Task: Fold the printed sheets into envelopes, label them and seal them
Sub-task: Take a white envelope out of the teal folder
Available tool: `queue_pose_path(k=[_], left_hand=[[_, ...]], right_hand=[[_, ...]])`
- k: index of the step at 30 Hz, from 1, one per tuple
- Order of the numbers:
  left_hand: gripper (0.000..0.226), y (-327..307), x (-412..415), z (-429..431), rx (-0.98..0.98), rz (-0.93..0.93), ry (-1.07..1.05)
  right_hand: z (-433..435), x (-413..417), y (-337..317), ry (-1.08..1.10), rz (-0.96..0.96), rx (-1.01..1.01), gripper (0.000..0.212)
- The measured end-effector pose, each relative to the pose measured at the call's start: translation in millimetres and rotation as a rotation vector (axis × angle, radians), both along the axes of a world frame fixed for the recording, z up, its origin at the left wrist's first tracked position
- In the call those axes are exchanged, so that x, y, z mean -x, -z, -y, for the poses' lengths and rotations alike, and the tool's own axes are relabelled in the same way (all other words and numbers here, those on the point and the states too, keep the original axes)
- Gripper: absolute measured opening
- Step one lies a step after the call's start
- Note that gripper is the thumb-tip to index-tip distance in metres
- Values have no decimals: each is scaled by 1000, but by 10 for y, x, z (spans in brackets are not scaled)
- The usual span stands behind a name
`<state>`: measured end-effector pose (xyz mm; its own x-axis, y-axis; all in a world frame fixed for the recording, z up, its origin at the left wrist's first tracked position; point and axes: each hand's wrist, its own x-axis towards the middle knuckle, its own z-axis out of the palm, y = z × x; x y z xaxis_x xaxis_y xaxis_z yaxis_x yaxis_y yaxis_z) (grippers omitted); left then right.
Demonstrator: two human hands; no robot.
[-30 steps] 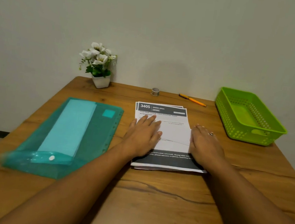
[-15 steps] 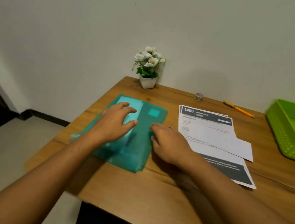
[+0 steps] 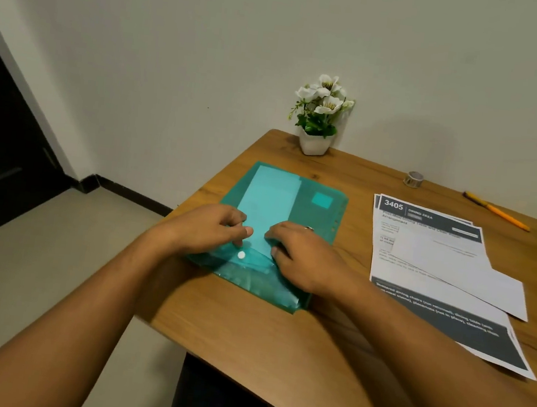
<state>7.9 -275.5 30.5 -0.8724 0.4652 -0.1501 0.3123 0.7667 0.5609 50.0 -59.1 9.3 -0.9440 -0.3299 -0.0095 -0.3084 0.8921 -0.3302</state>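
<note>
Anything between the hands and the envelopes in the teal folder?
Yes. The teal folder encloses the envelopes; its flap with the white snap covers the near end, where the left hand and right hand rest.

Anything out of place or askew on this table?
The folded sheet lies skewed across the printed stack, with one corner jutting past the stack's right edge. The teal folder lies flat. Nothing looks spilled or torn.

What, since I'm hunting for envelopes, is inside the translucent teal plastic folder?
Through the translucent teal plastic folder show a long pale rectangular sheet or stack and a small pale square. The left hand and right hand cover its near end; the count is hidden.
</note>
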Motion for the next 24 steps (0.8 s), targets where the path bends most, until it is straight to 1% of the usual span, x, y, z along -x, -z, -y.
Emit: queue_pose_path(k=[5,9,11,12,14,15,17,18,21,22,24], left_hand=[[41,-36,95,56,29,84,50],[51,-78,46,105,-11,190,84],[45,-82,1,138,-4,212,112],[38,-81,-20,144,8,206,134],[12,-33,-37,175,75,166,172],[22,7,-48,189,109,134,191],[51,102,-80,206,148,75,200],[58,122,-103,212,150,45,195],[55,170,-151,241,128,-23,192],[53,183,-163,245,120,-57,191],[47,209,-188,245,132,-147,199]], right_hand=[[-8,54,-47,-14,35,9,35],[-11,77,-50,-19,46,3,40],[-17,74,-57,-21,50,4,43],[-21,67,-60,-21,53,6,46],[-28,41,-70,-26,66,0,55],[-29,23,-75,-35,76,-7,61],[-36,-4,-67,-61,100,-26,71],[-37,-20,-61,-76,114,-44,75],[-47,-78,-58,-119,120,-122,92],[-51,-104,-64,-127,114,-132,94],[-52,-155,-80,-139,79,-117,90]])
